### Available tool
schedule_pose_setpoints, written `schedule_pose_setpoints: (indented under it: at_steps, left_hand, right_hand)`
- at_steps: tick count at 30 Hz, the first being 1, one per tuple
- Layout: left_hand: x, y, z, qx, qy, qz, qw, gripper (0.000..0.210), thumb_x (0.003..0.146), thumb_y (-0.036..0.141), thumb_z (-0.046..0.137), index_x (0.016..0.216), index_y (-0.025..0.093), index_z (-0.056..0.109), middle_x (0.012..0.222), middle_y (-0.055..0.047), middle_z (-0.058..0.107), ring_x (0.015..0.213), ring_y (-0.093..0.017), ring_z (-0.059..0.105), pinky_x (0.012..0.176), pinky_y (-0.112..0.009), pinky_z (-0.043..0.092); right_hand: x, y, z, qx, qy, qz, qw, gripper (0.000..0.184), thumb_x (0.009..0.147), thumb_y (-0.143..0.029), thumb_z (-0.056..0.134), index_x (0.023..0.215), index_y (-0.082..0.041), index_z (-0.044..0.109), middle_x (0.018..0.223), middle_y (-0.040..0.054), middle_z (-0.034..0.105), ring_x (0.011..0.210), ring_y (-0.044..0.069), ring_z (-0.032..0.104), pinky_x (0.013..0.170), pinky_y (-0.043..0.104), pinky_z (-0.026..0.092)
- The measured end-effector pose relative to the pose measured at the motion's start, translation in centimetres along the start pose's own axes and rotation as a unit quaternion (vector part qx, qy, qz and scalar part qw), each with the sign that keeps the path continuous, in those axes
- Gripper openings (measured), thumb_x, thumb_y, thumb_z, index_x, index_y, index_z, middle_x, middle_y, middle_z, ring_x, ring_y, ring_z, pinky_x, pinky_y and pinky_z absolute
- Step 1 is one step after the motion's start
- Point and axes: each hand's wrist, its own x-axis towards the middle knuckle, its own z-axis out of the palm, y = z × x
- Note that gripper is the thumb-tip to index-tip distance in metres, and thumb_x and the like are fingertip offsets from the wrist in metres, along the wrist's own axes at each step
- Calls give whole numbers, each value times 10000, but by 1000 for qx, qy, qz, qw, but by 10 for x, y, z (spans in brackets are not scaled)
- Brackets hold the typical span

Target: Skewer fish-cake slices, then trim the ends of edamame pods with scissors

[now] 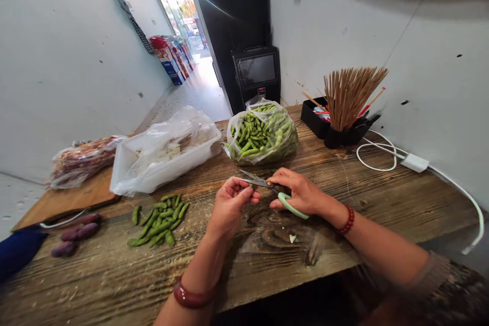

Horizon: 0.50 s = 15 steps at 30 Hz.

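Observation:
In my right hand (300,191) is a pair of scissors (292,206) with light green handles, its blades parted and pointing left. My left hand (233,201) is closed in a pinch right at the blades, around a green pod (251,186) that is mostly hidden by the fingers. Left of that hand a small pile of edamame pods (160,220) lies on the wooden table. Beyond both hands stands an open clear plastic bag (288,138) full of edamame pods.
A white plastic tub (160,175) with a plastic sheet and a bagged reddish food (86,160) sit at the back left. Purple sweet potatoes (80,233) lie front left. Skewers (351,97) stand in a black holder (336,137) beside a white cable (451,178) at right.

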Motion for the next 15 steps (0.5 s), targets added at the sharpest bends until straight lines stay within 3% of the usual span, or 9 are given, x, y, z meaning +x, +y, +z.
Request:
schedule_pose_setpoints:
  at_steps: [6,9,12,15]
  left_hand:
    - [-3,2,1,32,-13,14,999,266,679,221,785,794,152,556,691,-5,659,593,-139,654,580,-247,523]
    - [-1,5,-4,47,-29,13,998,253,692,222,753,892,154,612,758,-2,643,614,-129,634,585,-246,502]
    - [3,8,-12,82,-17,-1,997,268,724,212,685,985,153,668,739,2,619,634,-107,582,622,-229,476]
    - [8,9,-16,60,5,-10,998,154,716,225,674,857,163,666,729,7,590,651,-106,542,639,-226,476]
  right_hand:
    - [-4,5,1,-3,-6,-19,1000,412,806,-378,723,1142,-158,629,963,83,604,807,180,591,706,301,486]
    - [-3,7,2,-7,3,-25,1000,410,805,-387,722,1140,-167,637,958,79,612,793,177,596,695,297,488]
    - [0,11,0,0,68,-21,997,409,787,-405,736,1118,-178,653,957,78,624,815,186,603,708,303,497]
    - [5,15,-6,14,148,-12,989,413,775,-417,744,1105,-181,665,935,70,634,834,190,608,736,315,502]
